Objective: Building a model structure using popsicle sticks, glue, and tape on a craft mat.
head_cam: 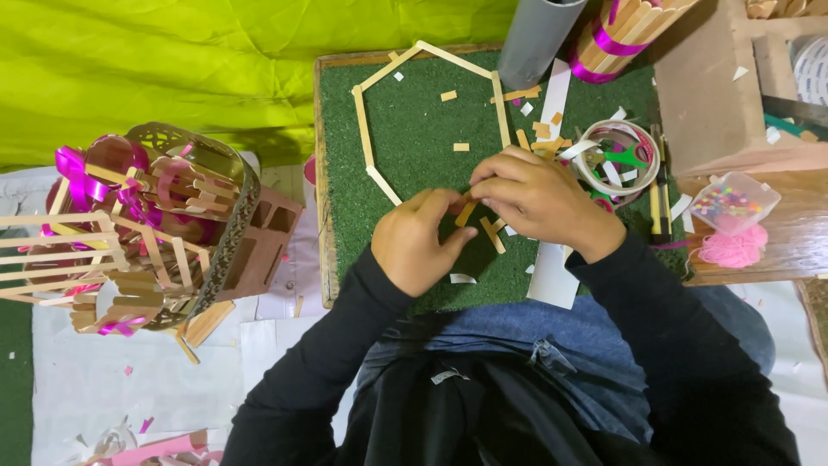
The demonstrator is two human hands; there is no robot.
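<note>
At far left, a round basket with a perforated metal rim (pixel 231 226) holds a heap of flat wooden sticks and curls of magenta foil ribbon (pixel 72 166), crowding the space between the lime-green cloth (pixel 172 60) and the left edge of the green turf-covered board (pixel 414 129). On the board lies an open polygon frame of glued pale wooden sticks (pixel 373 129), its lower side unfinished, with bare turf inside it and small offcuts scattered about. The left hand (pixel 418 242), fingers curled, and the right hand (pixel 539 198), fingertips pinched, meet at a short pale wooden stick (pixel 467 213) near the board's front edge; both grip it, and its long axis runs diagonally, upper end tilted toward the right. A second short stick (pixel 493 235) lies just beside it on the turf. Right of the hands, a roll of tape (pixel 617 155) rings green-handled scissors, and a clear plastic box of coloured beads (pixel 733 203) sits on a wooden shelf above pink thread (pixel 735 246).
</note>
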